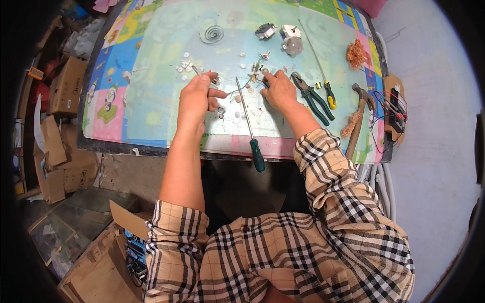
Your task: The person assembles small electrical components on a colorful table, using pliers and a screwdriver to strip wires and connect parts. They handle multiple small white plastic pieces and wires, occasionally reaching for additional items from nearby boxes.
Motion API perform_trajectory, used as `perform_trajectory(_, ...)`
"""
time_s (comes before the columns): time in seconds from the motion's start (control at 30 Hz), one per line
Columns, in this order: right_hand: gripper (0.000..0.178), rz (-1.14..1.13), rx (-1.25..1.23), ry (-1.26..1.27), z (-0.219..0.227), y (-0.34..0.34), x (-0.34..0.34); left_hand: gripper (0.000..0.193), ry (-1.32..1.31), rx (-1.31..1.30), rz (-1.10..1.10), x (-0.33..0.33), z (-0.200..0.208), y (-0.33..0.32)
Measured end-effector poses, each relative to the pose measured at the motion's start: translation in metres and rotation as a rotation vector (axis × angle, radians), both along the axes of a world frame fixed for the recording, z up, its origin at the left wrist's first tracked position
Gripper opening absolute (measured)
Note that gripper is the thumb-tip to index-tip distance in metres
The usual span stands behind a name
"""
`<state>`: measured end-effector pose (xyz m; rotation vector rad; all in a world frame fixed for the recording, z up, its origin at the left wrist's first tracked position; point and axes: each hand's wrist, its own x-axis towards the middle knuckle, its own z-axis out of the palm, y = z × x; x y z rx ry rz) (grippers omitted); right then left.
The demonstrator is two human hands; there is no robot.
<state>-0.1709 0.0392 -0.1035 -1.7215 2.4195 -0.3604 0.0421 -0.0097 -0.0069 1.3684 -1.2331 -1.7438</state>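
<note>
My left hand (196, 98) is over the left of the small parts, thumb and forefinger closed on a thin metal piece (195, 69), the other fingers loosely spread. Small white plastic parts (185, 64) lie just beyond it. To the right, my right hand (281, 92) reaches down to the tabletop with bent fingertips together among little parts (256, 68); whatever they pinch is too small to name. Between my hands lies a long screwdriver (256, 156), its green handle jutting over the near edge. Green-handled pliers (314, 103) rest right beside my right hand.
A coiled spring (212, 34) and small motor-like units (291, 43) sit farther back. A yellow-and-black screwdriver (330, 96), a hammer (357, 116) and orange string (355, 54) are at right on the patterned table cover (161, 118). Cardboard boxes (68, 88) stand left; a wall (429, 101) rises right.
</note>
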Motion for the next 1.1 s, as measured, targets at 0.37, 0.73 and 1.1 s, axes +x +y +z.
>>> perform_trajectory(0.37,0.021,-0.286,-0.005,-0.739,0.011,-0.015,-0.038,0.035,0.289,0.198,-0.076,0.007,-0.005,-0.003)
perform_trajectory(0.73,0.018,-0.169,-0.548,-1.331,0.106,-0.007,-0.034,0.034,0.031,0.0,0.017,0.003,0.004,-0.003)
perform_trajectory(1.1,0.017,-0.212,-0.163,-1.082,0.075,-0.007,-0.043,0.027,-0.31,-0.452,-0.096,-0.017,-0.01,0.01)
